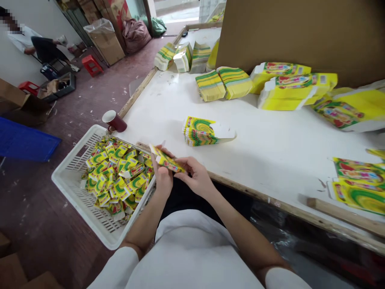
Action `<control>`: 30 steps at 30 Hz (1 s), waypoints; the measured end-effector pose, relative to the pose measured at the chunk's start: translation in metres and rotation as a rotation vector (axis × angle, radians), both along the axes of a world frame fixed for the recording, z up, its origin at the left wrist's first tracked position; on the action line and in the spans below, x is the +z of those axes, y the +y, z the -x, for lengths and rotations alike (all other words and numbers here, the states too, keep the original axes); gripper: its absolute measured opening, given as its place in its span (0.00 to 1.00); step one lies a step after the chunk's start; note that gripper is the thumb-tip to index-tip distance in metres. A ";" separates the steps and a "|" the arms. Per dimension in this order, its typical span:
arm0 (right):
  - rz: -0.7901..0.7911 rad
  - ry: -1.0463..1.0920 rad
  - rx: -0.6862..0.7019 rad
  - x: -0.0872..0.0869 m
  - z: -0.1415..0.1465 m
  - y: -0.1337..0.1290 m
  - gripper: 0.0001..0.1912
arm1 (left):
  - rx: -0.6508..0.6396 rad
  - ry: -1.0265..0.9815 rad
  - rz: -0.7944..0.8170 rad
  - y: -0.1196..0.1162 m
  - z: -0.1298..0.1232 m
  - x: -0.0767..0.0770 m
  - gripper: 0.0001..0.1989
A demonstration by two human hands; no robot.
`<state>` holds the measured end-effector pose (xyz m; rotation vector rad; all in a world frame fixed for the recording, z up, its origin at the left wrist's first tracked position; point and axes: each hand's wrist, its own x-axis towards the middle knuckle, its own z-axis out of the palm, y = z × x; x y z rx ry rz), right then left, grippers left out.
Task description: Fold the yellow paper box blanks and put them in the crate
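Between my two hands, just over the near table edge, is a small yellow and green printed carton [167, 161]. My left hand [163, 176] grips its left end, thumb in front and fingers behind. The fingers of my right hand [195, 176] pinch its right end. White flaps show at the carton's left end. Beyond my hands, a stack of flat cartons [200, 130] lies on the white table [255, 136]. To the left of my left hand, a white plastic basket [70, 170] holds many folded cartons [120, 172].
A maroon mug [116, 121] stands at the table's left corner. Bundles of flat cartons [224, 83] line the back, before a large brown cardboard sheet [297, 36]. A wooden strip [345, 214] lies at the right edge. A person [27, 38] sits far left near a red stool [92, 65].
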<state>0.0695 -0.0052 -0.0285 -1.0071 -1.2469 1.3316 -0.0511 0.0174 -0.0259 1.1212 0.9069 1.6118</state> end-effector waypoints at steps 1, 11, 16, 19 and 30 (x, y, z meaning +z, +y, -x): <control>0.007 0.019 -0.029 0.000 -0.003 0.001 0.19 | -0.006 0.023 0.012 -0.001 -0.001 -0.002 0.33; -0.103 -0.063 -0.249 0.002 -0.030 0.004 0.11 | -0.156 0.125 0.198 0.007 0.026 0.002 0.24; -0.561 -0.662 -0.210 0.013 -0.049 -0.001 0.12 | -0.447 0.718 -0.012 0.007 0.056 0.044 0.53; -0.653 -0.725 -0.099 0.018 -0.045 -0.006 0.12 | -0.502 1.110 0.009 0.001 0.048 0.041 0.43; 0.180 0.129 -0.023 -0.004 -0.019 -0.003 0.27 | -0.315 1.164 -0.324 -0.017 0.019 0.013 0.40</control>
